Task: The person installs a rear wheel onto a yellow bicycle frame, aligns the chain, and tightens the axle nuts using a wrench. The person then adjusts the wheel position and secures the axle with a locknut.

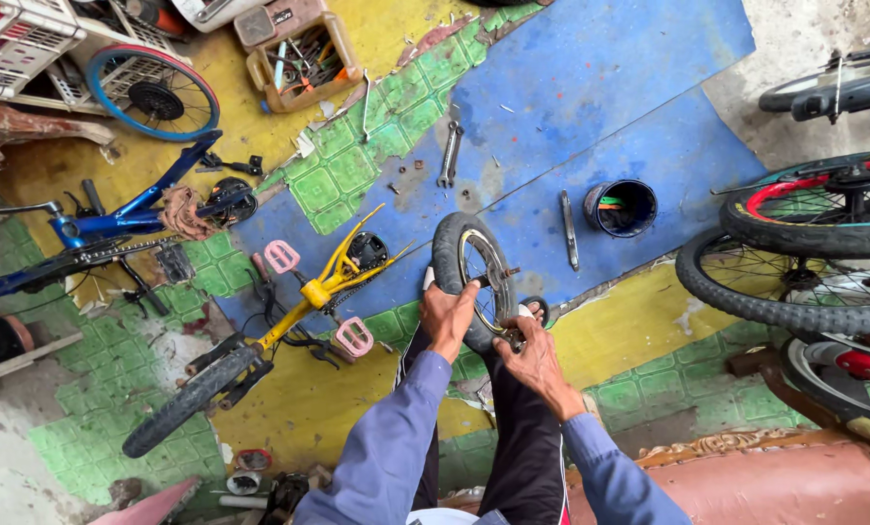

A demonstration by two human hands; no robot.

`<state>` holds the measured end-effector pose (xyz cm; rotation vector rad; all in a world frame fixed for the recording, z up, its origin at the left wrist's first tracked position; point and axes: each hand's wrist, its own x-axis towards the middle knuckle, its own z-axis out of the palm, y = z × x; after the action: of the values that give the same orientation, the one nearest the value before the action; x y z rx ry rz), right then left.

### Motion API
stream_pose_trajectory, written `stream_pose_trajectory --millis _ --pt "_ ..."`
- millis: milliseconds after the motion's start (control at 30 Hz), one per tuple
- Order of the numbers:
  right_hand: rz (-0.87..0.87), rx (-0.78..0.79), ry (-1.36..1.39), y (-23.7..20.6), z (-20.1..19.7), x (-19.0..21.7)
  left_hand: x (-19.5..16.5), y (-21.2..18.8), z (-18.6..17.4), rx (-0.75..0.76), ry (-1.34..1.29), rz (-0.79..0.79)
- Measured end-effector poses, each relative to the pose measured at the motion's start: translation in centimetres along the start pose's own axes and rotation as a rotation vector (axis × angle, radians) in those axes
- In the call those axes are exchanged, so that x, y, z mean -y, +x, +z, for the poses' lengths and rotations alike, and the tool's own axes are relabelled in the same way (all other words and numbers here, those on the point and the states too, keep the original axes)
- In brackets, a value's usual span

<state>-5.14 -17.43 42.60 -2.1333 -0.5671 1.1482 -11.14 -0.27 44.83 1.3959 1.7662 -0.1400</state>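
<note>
A small bicycle wheel [457,255] with a black tyre stands upright on its edge between my knees. My left hand [447,317] grips the tyre and rim on its near left side. My right hand [528,354] is closed around the hub and axle at the wheel's near right side. Whether it holds a tool there I cannot tell. Both arms wear blue sleeves.
A small yellow bicycle [279,326] with pink pedals lies to the left, a blue frame [114,224] further left. Wrenches [449,154] and a flat tool [569,229] lie on the blue mat beside a dark tub [620,207]. Bicycle wheels [795,277] crowd the right; a tool crate [304,60] sits far.
</note>
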Motion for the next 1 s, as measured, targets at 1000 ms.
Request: stream_pose_trajectory --millis 1000 --pt "-0.293 0.156 -0.526 -0.2 -1.3 7.8 3.0 -5.1 -1.6 0.206 -0.456 -0.141"
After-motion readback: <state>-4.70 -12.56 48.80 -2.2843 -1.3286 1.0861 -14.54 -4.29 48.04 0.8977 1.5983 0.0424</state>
